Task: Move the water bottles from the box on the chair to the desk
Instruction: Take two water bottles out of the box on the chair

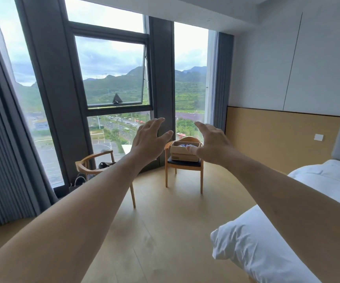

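Both hands, left hand (148, 139) and right hand (212, 144), reach out spread and empty toward the box (182, 153) on the chair (184, 165) at twelve o'clock.

A bedroom: white bed (287, 231), headboard panel (277, 139), curtains (5, 150).

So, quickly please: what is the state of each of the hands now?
Left hand: open, fingers spread, holding nothing.
Right hand: open, holding nothing.

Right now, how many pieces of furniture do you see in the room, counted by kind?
Wooden chairs: 2 (one with the box at, one at)
Beds: 1
Total: 3
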The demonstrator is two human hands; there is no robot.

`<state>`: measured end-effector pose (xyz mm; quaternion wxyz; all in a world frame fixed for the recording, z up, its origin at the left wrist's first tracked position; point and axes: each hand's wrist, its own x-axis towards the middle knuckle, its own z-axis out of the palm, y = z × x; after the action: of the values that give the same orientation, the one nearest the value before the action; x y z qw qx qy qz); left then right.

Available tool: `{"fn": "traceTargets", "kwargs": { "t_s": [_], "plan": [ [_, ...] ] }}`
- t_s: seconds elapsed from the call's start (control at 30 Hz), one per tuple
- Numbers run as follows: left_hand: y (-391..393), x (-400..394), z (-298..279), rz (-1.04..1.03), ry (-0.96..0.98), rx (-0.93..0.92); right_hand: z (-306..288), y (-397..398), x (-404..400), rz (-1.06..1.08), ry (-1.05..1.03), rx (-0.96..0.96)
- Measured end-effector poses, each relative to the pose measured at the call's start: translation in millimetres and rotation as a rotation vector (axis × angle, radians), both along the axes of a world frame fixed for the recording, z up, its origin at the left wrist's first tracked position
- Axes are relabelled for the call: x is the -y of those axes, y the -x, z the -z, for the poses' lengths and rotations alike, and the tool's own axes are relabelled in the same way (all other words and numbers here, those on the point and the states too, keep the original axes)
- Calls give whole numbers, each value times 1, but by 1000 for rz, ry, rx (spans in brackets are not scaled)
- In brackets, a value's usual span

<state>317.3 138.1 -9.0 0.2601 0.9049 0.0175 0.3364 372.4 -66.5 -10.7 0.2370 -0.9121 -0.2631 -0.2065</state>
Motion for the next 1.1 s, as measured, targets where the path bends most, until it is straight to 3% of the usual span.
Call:
{"fn": "traceTargets", "kwargs": {
  "t_s": [0.47, 0.73, 1.1],
  "plan": [
    [-264, -40, -10, -19, 8, 25, -16, -255, -39, -13, -9, 20],
    [-390, -67, 7, -1, 17, -14, -1, -372, -70, -4, 2, -21],
    [-627, -143, 17, 83, 21, -17, 13, -589, -139, 86, 3, -33]
  ]
}}
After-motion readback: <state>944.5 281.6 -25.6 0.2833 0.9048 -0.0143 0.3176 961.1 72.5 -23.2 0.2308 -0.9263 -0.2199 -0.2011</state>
